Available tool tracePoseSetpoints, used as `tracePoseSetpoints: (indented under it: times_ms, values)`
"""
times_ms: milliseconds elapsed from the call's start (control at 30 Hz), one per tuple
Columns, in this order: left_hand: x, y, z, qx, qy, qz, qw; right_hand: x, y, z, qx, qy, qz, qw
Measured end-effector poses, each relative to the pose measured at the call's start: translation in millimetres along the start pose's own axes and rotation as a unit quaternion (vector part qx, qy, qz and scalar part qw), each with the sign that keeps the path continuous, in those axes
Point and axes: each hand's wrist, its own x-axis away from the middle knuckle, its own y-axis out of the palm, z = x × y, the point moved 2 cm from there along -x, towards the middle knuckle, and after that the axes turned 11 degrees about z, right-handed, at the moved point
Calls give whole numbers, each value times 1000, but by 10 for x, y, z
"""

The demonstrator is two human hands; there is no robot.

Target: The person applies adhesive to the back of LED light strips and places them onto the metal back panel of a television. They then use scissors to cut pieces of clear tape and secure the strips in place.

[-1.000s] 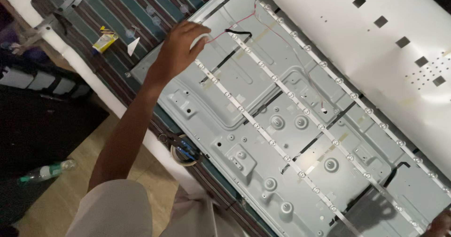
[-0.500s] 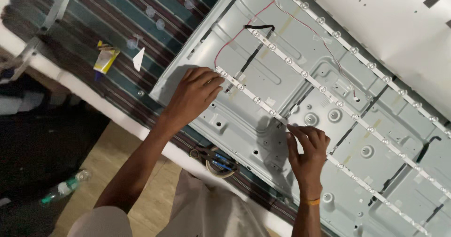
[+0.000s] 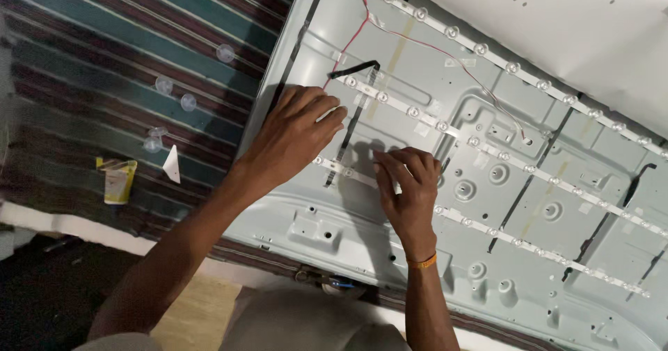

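Observation:
A grey metal back panel [image 3: 390, 246] of a flat screen lies open, with long white LED strips running across it. My left hand [image 3: 292, 135] rests flat on the panel beside the left end of the lowest LED strip [image 3: 529, 246], fingers stretched toward the middle strip [image 3: 410, 112]. My right hand [image 3: 407, 184], with an orange band at the wrist, bends its fingers down onto the lowest strip and grips it a little to the right of the left hand. A thin red wire [image 3: 348, 45] and a black tape piece [image 3: 355, 69] lie just beyond the left hand.
A white sheet [image 3: 557, 10] covers the panel's far right side, past the top LED strip [image 3: 480, 48]. On the striped cloth [image 3: 104, 66] to the left lie a yellow tube [image 3: 117, 180], a white triangular scrap [image 3: 172, 163] and several clear lens caps [image 3: 163, 84].
The view has closed in on the panel's left end. My left hand slid toward the near strip's end, and my right hand moved left along that strip, close to the left hand.

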Motion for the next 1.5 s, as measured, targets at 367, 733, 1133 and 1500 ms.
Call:
tracePoseSetpoints:
  times_ms: [367, 733, 1133, 1500]
  values:
    - [-217, 266, -425, -23, 1, -54, 998, -377, 300, 294, 29, 24, 1, 999]
    - [-889, 538, -774, 8, 19, 15, 1000, -1028, 448, 945, 51, 47, 105, 992]
    - [-1100, 946, -884, -109, 26, -34, 993, -1224, 716, 1050, 116, 44, 107, 986]
    - [-1069, 1011, -939, -76, 6, -32, 997, -1224, 741, 1125, 87, 82, 109, 987]
